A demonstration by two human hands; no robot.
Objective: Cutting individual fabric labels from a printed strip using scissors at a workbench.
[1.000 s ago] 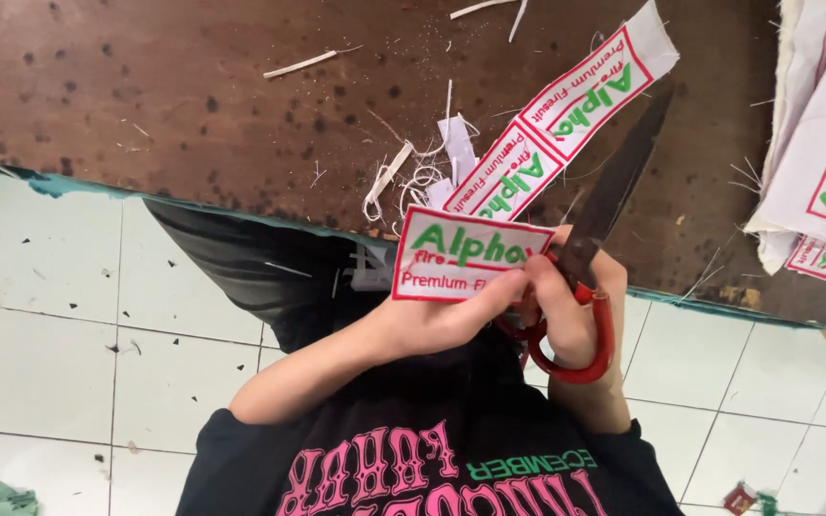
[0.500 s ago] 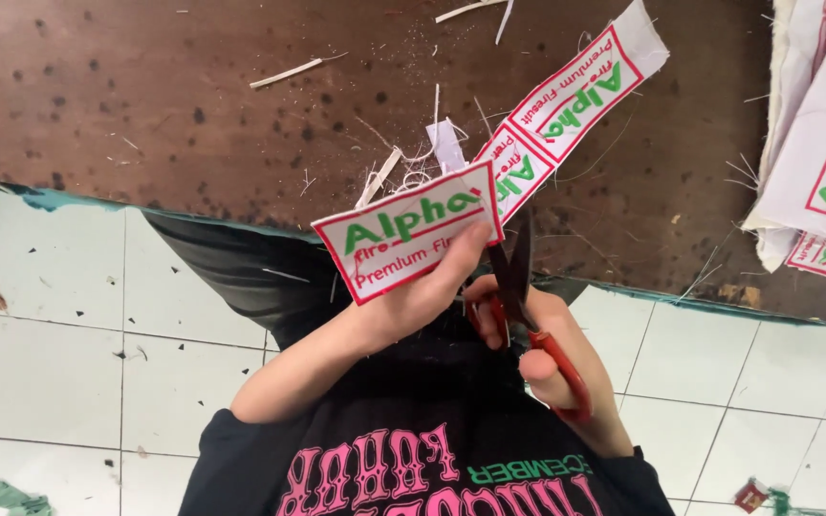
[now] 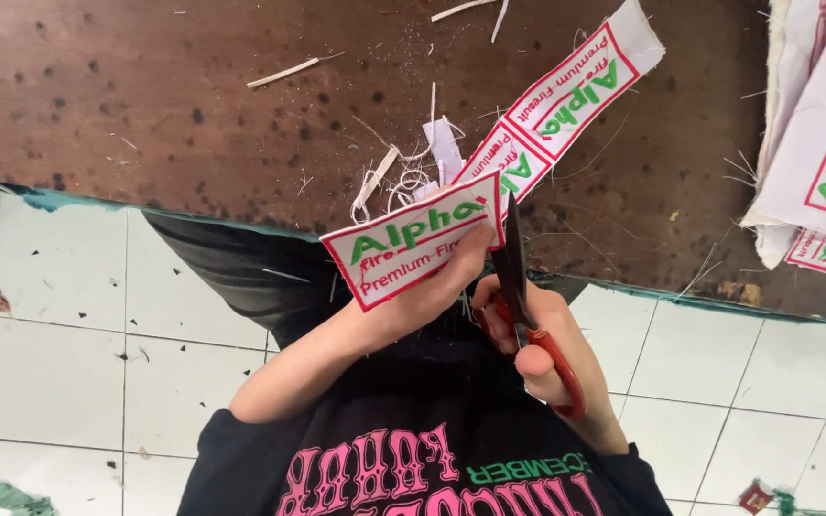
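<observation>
— What are your hands doing?

— My left hand (image 3: 413, 296) pinches a patch (image 3: 415, 248), thumb on its lower edge, fingers behind it. The patch is white with a red border and green and red lettering, tilted up to the right. My right hand (image 3: 537, 344) is curled through the red handles of the scissors (image 3: 518, 287), gripping them.

— Where are the blades?

— They point away from me, standing just right of the patch, at the seam where it joins the strip (image 3: 566, 100). I cannot tell whether the blades are parted or closed.

— And the strip?

— It carries more patches of the same kind and runs up to the far right, over the table (image 3: 145, 105).

— What else is on the table?

— The top is dark brown and speckled. White offcuts (image 3: 403, 177) lie just beyond the patch, with thin slivers scattered farther off. At the right edge lies a pile of cloth (image 3: 815, 162) bearing the same patches.

— And nearer you?

— A white tiled floor (image 3: 69, 344) below the table's edge, and my black shirt (image 3: 413, 459) with pink and green print.
</observation>
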